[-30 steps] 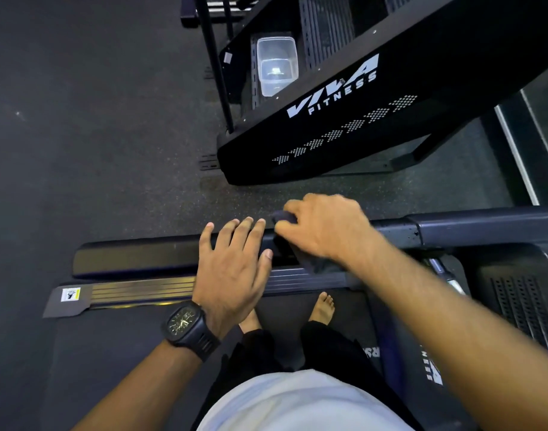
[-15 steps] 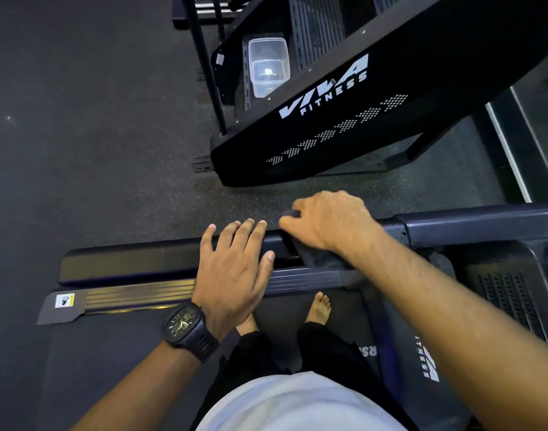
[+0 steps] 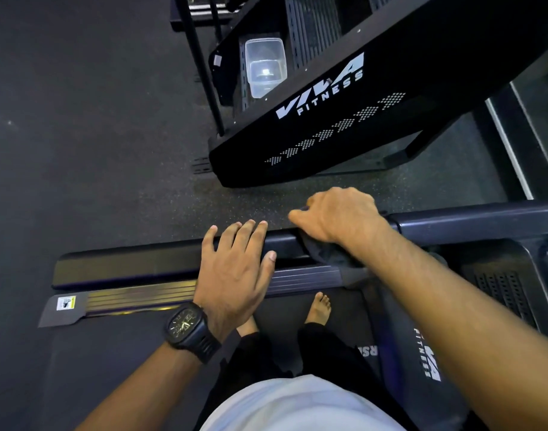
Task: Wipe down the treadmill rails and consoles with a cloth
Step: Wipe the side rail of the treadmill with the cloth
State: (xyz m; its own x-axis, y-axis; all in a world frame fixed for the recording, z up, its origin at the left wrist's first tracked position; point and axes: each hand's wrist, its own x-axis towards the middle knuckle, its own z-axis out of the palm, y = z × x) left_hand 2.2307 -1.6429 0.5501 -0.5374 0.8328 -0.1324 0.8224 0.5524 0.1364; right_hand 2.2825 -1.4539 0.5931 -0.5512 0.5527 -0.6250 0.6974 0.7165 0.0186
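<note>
The treadmill's dark handrail (image 3: 471, 223) runs across the view in front of me. My right hand (image 3: 338, 214) curls over the rail and grips a dark cloth (image 3: 325, 251), which hangs below the wrist against the rail. My left hand (image 3: 235, 269), with a black watch on its wrist, rests flat with straight fingers on the rail just left of the cloth. Below lie the ribbed side rail (image 3: 142, 295) and the treadmill belt (image 3: 111, 353), where my bare feet stand.
A black stair machine (image 3: 328, 119) marked VIVA FITNESS stands just beyond the rail, with a clear plastic container (image 3: 265, 66) on one of its steps. Dark rubber floor (image 3: 80, 119) spreads to the left. A vented motor cover (image 3: 502, 290) sits at right.
My right hand with the cloth has slid a little to the right along the rail, away from my left hand. The left hand has stayed in place.
</note>
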